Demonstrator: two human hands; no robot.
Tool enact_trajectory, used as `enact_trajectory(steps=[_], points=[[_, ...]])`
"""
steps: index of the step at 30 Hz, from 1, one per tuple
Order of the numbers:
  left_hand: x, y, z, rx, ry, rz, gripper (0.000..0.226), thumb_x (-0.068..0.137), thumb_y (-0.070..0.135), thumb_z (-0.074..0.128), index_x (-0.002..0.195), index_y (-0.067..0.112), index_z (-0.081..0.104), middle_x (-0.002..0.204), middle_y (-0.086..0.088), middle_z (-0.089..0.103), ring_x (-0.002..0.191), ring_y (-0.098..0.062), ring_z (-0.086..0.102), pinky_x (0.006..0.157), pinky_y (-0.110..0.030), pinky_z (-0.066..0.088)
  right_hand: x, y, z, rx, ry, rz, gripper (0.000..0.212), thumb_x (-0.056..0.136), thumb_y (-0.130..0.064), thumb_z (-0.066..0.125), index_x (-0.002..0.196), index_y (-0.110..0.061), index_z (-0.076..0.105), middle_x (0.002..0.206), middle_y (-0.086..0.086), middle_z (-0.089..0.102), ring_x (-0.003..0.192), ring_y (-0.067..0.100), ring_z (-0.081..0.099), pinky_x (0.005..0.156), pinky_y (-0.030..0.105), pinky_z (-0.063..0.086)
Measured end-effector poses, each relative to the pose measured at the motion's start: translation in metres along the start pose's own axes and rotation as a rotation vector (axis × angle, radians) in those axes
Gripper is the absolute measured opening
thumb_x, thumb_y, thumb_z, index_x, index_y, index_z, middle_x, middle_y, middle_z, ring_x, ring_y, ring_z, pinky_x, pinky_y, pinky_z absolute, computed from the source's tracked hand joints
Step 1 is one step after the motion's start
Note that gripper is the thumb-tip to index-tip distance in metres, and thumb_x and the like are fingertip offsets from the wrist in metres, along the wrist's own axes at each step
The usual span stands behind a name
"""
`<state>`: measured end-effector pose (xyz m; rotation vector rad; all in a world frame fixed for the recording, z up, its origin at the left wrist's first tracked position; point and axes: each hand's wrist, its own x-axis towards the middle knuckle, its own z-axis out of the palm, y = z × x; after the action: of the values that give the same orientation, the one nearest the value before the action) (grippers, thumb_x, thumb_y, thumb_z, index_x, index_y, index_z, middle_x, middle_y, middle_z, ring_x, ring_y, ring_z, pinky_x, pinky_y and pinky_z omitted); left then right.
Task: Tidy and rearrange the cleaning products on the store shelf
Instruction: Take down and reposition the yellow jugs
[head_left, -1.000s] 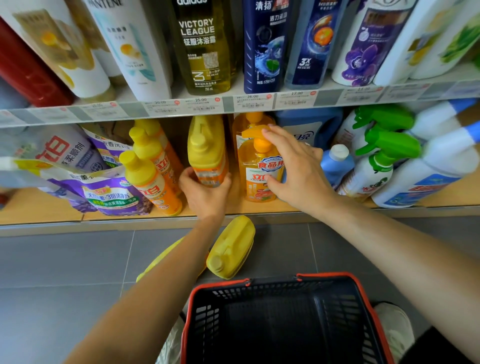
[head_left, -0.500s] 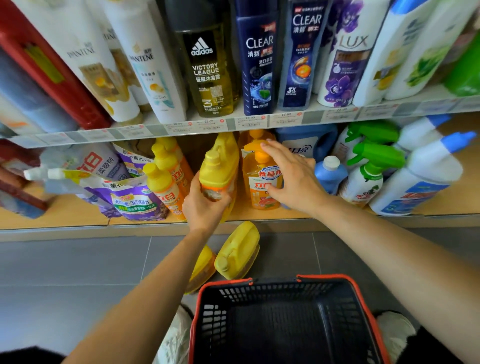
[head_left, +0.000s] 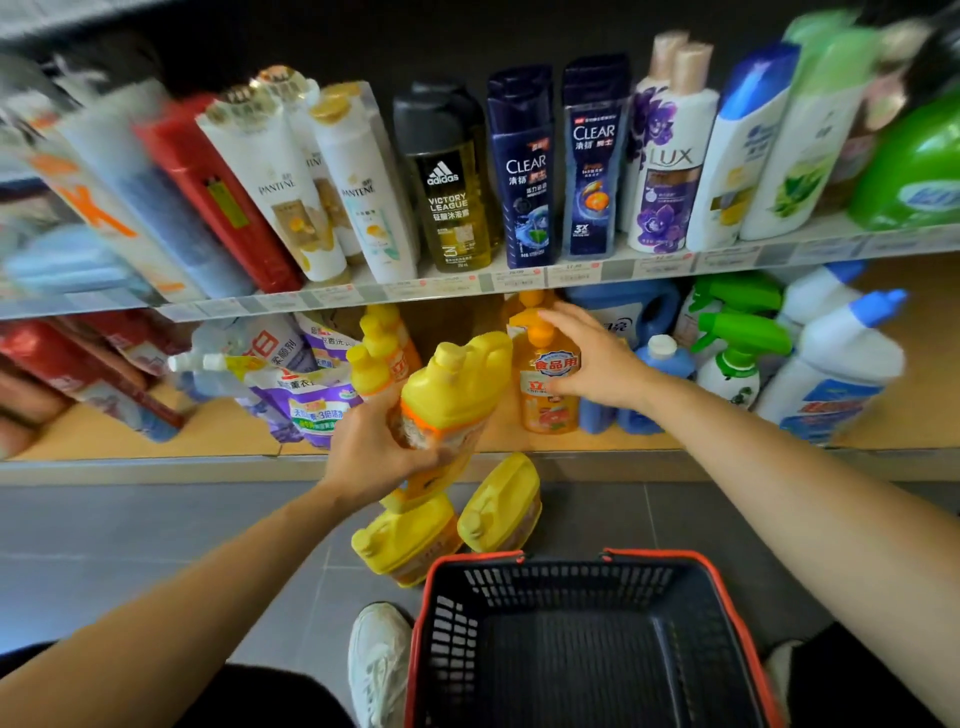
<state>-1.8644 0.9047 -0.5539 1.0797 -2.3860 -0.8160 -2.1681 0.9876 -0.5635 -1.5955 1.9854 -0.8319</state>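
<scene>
Head view, my left hand (head_left: 374, 452) wrapped round a yellow jug (head_left: 457, 384), tilted, in the air before the lower shelf (head_left: 156, 441), my right hand (head_left: 597, 358) clasping an orange bottle (head_left: 550, 410) standing on that shelf, two more jugs (head_left: 410, 540) lying on the floor by a black basket (head_left: 737, 597).

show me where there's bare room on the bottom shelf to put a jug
Bare wood on the bottom shelf lies in front of the purple pouches, and at the far right past the white bottles. A narrow strip shows left of the orange bottle. From there to the spray bottles it is crowded.
</scene>
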Motion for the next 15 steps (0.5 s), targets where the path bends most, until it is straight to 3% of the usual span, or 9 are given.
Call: enact_trajectory(steps=[2,4,7,9,11,15], points=[[-0.005,0.003,-0.019,-0.051,-0.094,0.046,0.082,0.058,0.057,0.084,0.131,0.028,0.060,0.113,0.012,0.072,0.105,-0.007,0.068,0.089,-0.043,0.059,-0.005,-0.016,-0.007,0.009,-0.001,-0.047,0.100,0.075,-0.031,0.084,0.155,-0.035,0.025,0.164,-0.003,0.015,0.148,0.023,0.025,0.116,0.054,0.028],[-0.009,0.006,-0.033,-0.078,-0.164,0.089,0.080,0.060,0.054,0.088,0.131,0.029,0.061,0.117,0.016,0.071,0.108,-0.004,0.067,0.092,-0.041,0.059,-0.015,-0.036,-0.007,-0.021,-0.021,-0.160,0.092,0.074,-0.033,0.085,0.151,-0.035,0.034,0.158,-0.002,0.030,0.142,0.025,0.033,0.114,0.052,0.032],[-0.010,0.012,-0.045,-0.099,-0.260,0.160,0.080,0.064,0.046,0.093,0.134,0.028,0.060,0.123,0.014,0.070,0.113,-0.008,0.067,0.094,-0.041,0.059,-0.033,-0.064,-0.003,0.081,-0.129,-0.241,0.051,0.075,-0.032,0.085,0.120,-0.030,0.062,0.114,-0.004,0.065,0.105,0.020,0.062,0.088,0.045,0.051],[-0.009,0.017,-0.048,-0.112,-0.335,0.193,0.078,0.066,0.043,0.093,0.135,0.028,0.059,0.125,0.014,0.069,0.116,-0.009,0.066,0.095,-0.038,0.058,-0.046,-0.073,-0.005,0.131,-0.188,-0.238,0.030,0.076,-0.027,0.086,0.095,-0.020,0.065,0.087,-0.005,0.063,0.083,0.014,0.060,0.074,0.041,0.050],[-0.011,0.022,-0.047,-0.155,-0.420,0.211,0.077,0.068,0.039,0.093,0.136,0.027,0.058,0.129,0.012,0.067,0.119,-0.012,0.065,0.096,-0.035,0.057,-0.058,-0.078,-0.010,0.149,-0.258,-0.209,0.024,0.077,-0.024,0.085,0.081,-0.018,0.063,0.078,-0.002,0.059,0.074,0.013,0.055,0.070,0.041,0.046],[-0.016,0.031,-0.028,-0.223,-0.467,0.209,0.071,0.071,0.030,0.092,0.133,0.031,0.058,0.128,0.014,0.067,0.120,-0.009,0.064,0.099,-0.029,0.055,-0.079,-0.087,-0.020,0.223,-0.217,-0.148,0.022,0.077,-0.026,0.085,0.077,-0.014,0.066,0.070,0.000,0.059,0.065,0.007,0.051,0.061,0.030,0.041]])
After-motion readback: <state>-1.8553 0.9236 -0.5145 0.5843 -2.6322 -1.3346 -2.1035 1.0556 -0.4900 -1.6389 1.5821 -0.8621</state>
